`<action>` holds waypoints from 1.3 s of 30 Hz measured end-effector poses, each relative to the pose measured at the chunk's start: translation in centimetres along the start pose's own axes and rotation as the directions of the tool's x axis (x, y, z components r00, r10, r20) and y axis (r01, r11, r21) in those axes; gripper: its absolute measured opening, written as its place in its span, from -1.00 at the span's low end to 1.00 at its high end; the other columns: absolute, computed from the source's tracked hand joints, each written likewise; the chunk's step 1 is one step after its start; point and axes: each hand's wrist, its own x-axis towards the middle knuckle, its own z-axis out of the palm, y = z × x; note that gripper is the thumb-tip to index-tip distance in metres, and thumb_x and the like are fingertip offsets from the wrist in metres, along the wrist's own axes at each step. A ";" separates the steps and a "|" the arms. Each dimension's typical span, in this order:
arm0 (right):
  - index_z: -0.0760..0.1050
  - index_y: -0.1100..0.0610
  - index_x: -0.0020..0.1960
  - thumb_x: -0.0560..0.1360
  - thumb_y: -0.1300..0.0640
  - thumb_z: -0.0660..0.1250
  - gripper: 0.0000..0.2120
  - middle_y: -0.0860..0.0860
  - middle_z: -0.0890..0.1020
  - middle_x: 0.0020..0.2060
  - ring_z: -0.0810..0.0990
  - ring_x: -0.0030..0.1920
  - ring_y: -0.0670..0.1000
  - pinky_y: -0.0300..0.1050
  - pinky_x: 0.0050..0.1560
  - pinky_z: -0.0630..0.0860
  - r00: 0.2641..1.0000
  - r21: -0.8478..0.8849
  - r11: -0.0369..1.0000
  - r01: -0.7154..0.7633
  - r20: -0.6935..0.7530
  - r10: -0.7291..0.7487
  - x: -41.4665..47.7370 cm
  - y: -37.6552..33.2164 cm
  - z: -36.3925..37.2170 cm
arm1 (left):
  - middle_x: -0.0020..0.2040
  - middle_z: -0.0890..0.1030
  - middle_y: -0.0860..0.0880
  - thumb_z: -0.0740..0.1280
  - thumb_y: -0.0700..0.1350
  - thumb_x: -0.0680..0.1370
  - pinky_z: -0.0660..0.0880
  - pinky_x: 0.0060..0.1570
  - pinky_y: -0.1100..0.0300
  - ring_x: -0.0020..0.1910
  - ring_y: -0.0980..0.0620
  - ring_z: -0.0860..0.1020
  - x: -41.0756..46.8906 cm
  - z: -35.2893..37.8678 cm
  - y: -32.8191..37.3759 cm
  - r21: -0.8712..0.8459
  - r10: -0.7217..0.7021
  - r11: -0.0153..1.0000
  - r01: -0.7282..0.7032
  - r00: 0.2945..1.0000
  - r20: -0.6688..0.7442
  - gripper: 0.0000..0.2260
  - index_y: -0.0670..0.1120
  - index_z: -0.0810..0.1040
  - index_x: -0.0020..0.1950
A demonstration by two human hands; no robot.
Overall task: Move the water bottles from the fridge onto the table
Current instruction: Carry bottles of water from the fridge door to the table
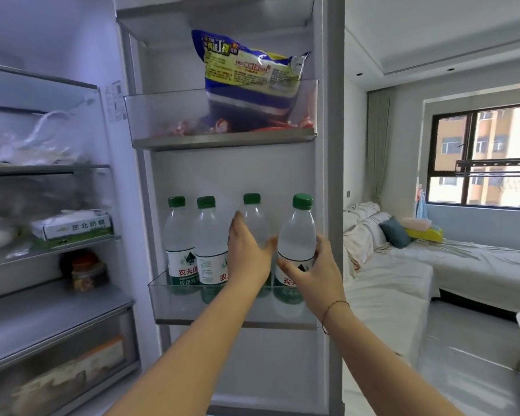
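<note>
While chilled, green-capped water bottles [206, 241], frosted

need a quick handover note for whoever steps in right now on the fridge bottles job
Left hand: wrapped on the third bottle from the left, grip looks not fully closed.
Right hand: closing around the rightmost bottle.
All four water bottles stand in the lower door bin.
Done: none out yet.
Left: lift these two out, carry them to the table, then the two left bottles.
</note>
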 end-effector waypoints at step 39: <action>0.41 0.02 0.19 0.25 0.07 0.58 -0.42 -0.08 0.59 0.01 0.56 -0.02 -0.17 -0.28 -0.03 0.52 0.983 0.220 0.959 0.181 -0.062 -0.172 -2.0 -7.8 -1.7 | 0.02 0.56 0.01 0.46 0.11 0.40 0.47 -0.20 0.37 -0.03 0.11 0.56 -5.0 -8.4 4.2 -0.173 0.151 0.966 -0.192 0.963 -0.223 -0.54 -0.03 0.45 0.21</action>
